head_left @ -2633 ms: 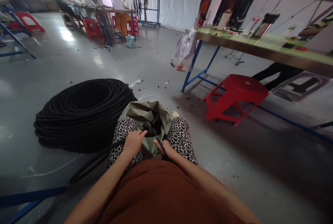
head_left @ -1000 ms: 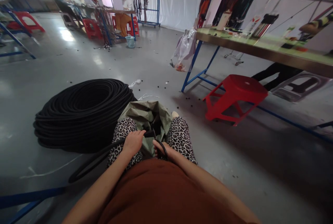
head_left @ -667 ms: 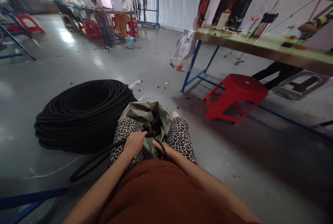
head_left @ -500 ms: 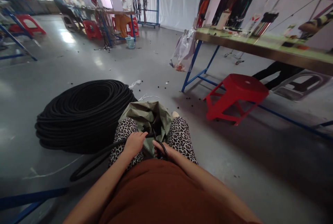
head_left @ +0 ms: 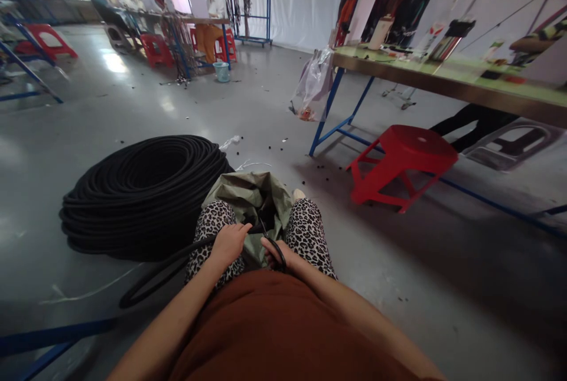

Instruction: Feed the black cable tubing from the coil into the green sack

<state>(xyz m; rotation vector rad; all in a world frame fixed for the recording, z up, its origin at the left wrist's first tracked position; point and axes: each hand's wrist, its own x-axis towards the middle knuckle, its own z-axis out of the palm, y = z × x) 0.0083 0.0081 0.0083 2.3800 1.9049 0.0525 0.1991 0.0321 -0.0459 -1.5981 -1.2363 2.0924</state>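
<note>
My left hand is closed on a black cord, whose end reaches over the mouth of a green sack between my knees. My right hand is closed round the black handles of scissors; their thin blades point up toward the cord end. The cord loops down beside my left leg, near a big coil of black cord on the floor. Inside the sack it is dark, and what lies there is hard to make out.
A red stool stands right of me by a worktable with blue legs. A plastic bag hangs at its corner. Blue bars are at the lower left. People sit at far tables; a person's arm shows at the right table.
My right hand has shifted very slightly with the scissors. My left hand and the cord look the same.
</note>
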